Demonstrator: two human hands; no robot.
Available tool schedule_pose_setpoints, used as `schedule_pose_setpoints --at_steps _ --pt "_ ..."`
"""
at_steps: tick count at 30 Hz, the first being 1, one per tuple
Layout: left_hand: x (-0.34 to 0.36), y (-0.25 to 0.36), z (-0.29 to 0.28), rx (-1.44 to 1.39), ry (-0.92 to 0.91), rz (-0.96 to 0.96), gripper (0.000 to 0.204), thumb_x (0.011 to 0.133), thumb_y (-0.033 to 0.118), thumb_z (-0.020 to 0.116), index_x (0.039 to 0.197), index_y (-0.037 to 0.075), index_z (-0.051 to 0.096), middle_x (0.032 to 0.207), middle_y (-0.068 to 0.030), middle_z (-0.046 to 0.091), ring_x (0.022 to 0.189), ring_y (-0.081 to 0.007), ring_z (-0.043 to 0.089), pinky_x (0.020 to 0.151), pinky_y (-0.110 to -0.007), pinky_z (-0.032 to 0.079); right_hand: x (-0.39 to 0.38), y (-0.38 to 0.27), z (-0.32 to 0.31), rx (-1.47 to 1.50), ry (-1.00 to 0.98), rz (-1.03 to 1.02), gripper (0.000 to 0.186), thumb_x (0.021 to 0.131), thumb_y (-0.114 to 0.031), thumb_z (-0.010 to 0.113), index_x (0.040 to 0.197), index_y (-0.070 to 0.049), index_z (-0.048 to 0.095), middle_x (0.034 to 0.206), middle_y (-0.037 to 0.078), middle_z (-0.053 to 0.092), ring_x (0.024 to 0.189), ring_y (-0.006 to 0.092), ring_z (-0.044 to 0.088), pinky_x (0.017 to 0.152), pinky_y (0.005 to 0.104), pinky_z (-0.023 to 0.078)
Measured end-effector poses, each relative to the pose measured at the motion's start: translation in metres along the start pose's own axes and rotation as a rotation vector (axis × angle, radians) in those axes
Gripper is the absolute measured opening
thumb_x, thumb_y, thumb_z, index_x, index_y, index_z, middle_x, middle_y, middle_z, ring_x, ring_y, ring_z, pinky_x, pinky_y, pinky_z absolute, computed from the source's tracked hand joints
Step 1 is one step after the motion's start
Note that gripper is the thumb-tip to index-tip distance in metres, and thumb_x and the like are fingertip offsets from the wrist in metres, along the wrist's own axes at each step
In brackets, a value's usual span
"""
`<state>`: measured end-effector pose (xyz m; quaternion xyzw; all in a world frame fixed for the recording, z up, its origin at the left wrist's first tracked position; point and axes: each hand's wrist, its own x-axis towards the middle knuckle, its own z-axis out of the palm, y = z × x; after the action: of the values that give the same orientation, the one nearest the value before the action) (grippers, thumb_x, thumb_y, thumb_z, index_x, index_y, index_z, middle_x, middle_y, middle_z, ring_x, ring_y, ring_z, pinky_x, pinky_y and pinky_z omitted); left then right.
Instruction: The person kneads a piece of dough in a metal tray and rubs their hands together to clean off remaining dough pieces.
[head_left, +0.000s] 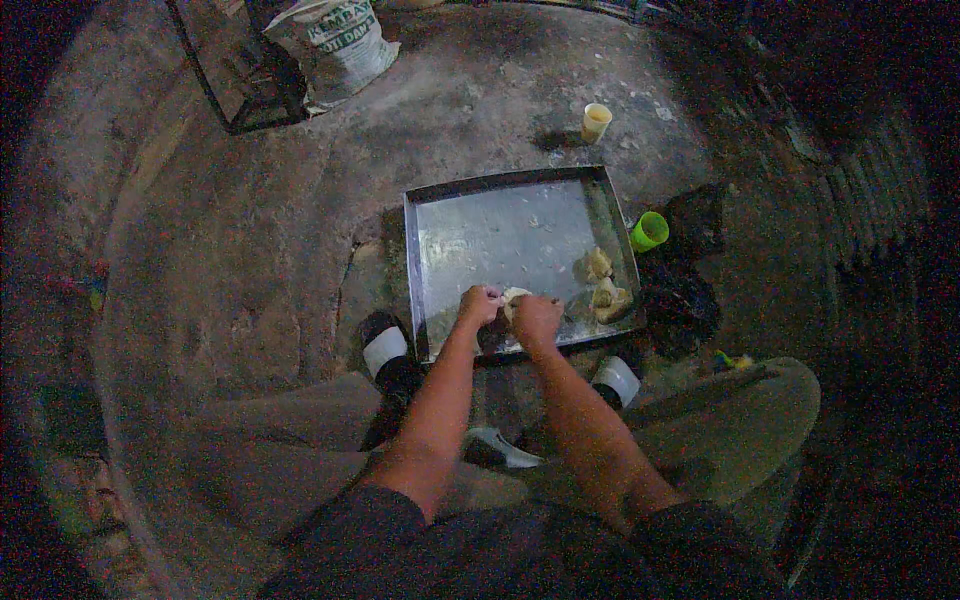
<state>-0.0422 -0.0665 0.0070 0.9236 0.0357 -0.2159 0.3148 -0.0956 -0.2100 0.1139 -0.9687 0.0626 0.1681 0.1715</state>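
Dark sleeves [360, 530] lie closest to us, and from them our bare forearms reach over our bent knees to a shallow metal tray [505, 235] on the floor [270, 230]. Our left hand [482, 304] and right hand [537, 322] meet just inside its near edge, both drawn in narrow, with a small pale piece [514, 294] held between them. Our own knuckles cover most of it, so we cannot tell just where each fingertip presses, nor exactly what the stuff is; it looks soft.

To work it well, we would keep both wrists low and the pale piece above the tray, so that any bits drop onto the metal. We would pinch with thumb and forefinger close together, pull in small, even motions, and let one hand steady while the other works; a hard tug on something this soft might tear it unevenly. In such dim light, tilting the right hand back a little would let us see the grip.

Two pale lumps [608, 299] sit in the tray's near right corner, to the right of our right hand. A green cup [649, 231] stands just outside the right wall, and a pale cup [595, 123] beyond the far edge.
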Motion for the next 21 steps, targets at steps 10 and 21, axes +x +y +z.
schedule_pose_setpoints --at_steps 10,21 --pt "0.044 -0.051 0.014 0.352 -0.409 -0.152 0.027 0.068 0.024 0.073 0.079 0.001 0.068 0.079 -0.0184 0.067 0.066 -0.0297 0.067 0.067 -0.036 0.056 0.074 0.033 0.073 0.516 0.012 -0.018 0.041 0.065 -0.032 0.079 0.098 -0.011 0.067 0.087 0.017 0.068 0.080 0.0312 0.066 0.073 0.0412 0.052" --pt "-0.004 0.013 0.034 0.230 0.125 0.064 0.025 0.068 0.014 0.076 0.087 0.002 0.067 0.089 -0.0207 0.066 0.086 -0.0384 0.064 0.074 -0.044 0.054 0.053 0.089 0.081 0.597 0.002 -0.110 0.044 0.070 -0.025 0.075 0.107 -0.007 0.062 0.105 0.016 0.064 0.091 0.0330 0.063 0.081 0.0407 0.050"
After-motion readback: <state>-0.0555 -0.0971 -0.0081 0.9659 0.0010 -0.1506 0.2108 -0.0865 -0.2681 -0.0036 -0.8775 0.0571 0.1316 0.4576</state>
